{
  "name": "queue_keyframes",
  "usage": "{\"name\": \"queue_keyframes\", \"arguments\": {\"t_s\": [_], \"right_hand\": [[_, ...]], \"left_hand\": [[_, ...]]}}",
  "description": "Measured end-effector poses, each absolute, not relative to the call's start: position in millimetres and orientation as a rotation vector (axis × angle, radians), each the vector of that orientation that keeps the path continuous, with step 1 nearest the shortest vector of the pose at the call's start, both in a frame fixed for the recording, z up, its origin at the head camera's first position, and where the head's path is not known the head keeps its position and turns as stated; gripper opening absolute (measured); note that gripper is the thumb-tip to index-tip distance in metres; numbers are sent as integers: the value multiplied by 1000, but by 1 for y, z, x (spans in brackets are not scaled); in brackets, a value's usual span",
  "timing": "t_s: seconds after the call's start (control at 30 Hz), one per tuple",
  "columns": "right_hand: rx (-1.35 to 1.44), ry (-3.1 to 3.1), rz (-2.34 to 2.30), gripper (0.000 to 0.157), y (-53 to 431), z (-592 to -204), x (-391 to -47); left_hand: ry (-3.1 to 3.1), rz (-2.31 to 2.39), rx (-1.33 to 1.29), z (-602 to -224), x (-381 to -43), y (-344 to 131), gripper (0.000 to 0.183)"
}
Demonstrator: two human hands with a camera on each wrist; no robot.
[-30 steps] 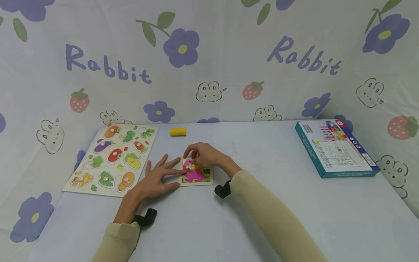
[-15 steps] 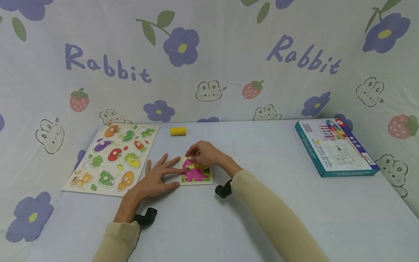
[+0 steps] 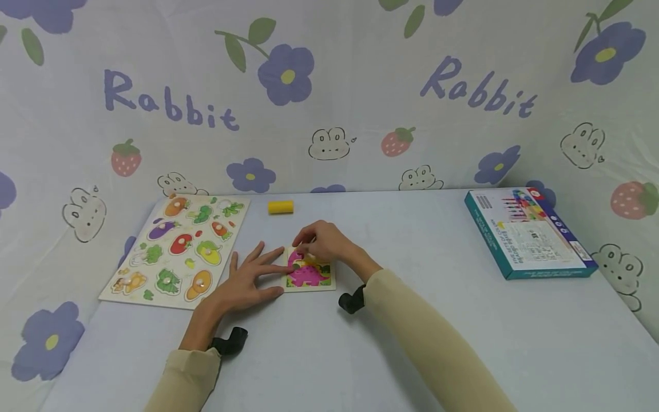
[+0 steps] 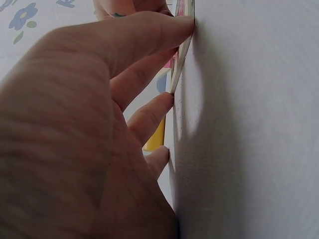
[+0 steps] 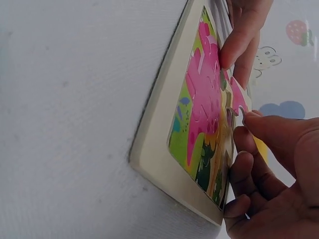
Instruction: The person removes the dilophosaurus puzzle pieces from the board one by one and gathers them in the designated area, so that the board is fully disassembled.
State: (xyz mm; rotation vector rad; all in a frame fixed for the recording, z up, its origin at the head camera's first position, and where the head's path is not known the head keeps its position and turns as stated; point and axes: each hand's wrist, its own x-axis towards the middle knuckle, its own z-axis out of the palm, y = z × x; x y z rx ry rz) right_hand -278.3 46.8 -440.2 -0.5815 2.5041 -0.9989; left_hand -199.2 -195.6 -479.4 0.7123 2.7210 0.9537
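A small wooden jigsaw puzzle (image 3: 309, 279) with a pink dinosaur picture lies flat at the middle of the table. My left hand (image 3: 246, 284) is spread beside it; thumb and fingers press on its left edge, and the index finger rests over the picture. My right hand (image 3: 325, 241) is above the puzzle's far part. In the right wrist view, its thumb and finger pinch a pink puzzle piece (image 5: 238, 97), which is tilted up from the board. Bare yellowish board shows near that piece. The left wrist view shows the puzzle's edge (image 4: 182, 62) against the left fingertips.
To the left lies a larger peg board (image 3: 177, 252) with vegetable pieces, close to my left wrist. A yellow cylinder (image 3: 280, 207) lies behind the puzzle. Far right is a flat teal-edged box (image 3: 530, 234). A patterned cloth (image 3: 360, 97) hangs behind the table.
My right hand has shifted slightly away and to the right over the puzzle, still pinching the piece. My left hand has stayed in place.
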Motion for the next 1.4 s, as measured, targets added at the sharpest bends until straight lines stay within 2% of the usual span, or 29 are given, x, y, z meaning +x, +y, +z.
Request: {"name": "queue_keyframes", "arguments": {"t_s": [0.8, 1.4], "right_hand": [[-466, 2519, -1123, 19, 57, -446, -281], [-483, 2533, -1144, 18, 120, -444, -281]], "left_hand": [[2709, 965, 702, -482, -199, -196, 44], [2713, 968, 685, -480, -199, -195, 43]]}}
